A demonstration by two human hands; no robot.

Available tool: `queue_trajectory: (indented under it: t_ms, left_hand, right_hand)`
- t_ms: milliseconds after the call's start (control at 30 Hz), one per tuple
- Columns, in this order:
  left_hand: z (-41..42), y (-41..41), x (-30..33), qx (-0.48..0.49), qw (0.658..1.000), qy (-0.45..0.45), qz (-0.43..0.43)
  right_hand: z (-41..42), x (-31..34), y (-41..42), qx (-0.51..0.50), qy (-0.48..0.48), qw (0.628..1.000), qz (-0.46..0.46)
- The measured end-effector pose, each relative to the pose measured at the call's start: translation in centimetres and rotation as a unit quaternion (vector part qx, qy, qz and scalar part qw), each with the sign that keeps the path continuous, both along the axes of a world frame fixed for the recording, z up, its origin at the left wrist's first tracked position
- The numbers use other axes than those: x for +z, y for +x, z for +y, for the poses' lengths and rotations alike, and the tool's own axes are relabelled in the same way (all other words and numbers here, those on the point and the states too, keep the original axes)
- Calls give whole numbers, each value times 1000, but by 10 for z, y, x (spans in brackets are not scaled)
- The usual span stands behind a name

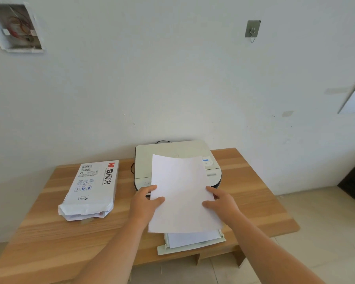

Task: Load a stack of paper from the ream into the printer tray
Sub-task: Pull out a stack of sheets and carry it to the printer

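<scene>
White paper stack (182, 193), thin and floppy, hangs above the pulled-out printer tray (191, 245), pinched at its side edges by left hand (145, 203) and right hand (221, 203) fingers; gripping both edges should stop sagging and slipping.

Two bare forearms, sleeveless in view; left hand (144, 203) and right hand (221, 203) without rings.

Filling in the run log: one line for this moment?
phase: loading | both hands hold paper stack above tray | ream left of printer
</scene>
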State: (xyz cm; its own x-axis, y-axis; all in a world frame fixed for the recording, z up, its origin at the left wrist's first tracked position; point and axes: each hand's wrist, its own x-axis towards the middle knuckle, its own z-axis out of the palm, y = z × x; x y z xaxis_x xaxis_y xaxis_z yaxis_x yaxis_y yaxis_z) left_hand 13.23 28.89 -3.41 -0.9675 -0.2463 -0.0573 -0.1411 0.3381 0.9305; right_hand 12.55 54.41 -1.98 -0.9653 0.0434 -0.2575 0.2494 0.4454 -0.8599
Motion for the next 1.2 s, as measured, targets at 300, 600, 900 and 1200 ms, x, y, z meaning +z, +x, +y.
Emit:
queue_trajectory:
  t_ms: [300,600,900,1200]
  left_hand:
    - [5,-19,-19,10,999,33,-32]
    - [34,-17,-32,61,994,50,-80]
    - [68,-2,-54,111,984,70,-121]
    - [65,7,-75,90,975,118,-167]
  right_hand:
    - [5,-14,-28,-5,-17,999,-28]
    - [33,-31,-52,45,-45,996,-57]
    - [62,-57,-60,47,-82,991,-93]
    - [61,-88,-39,11,-111,986,-124]
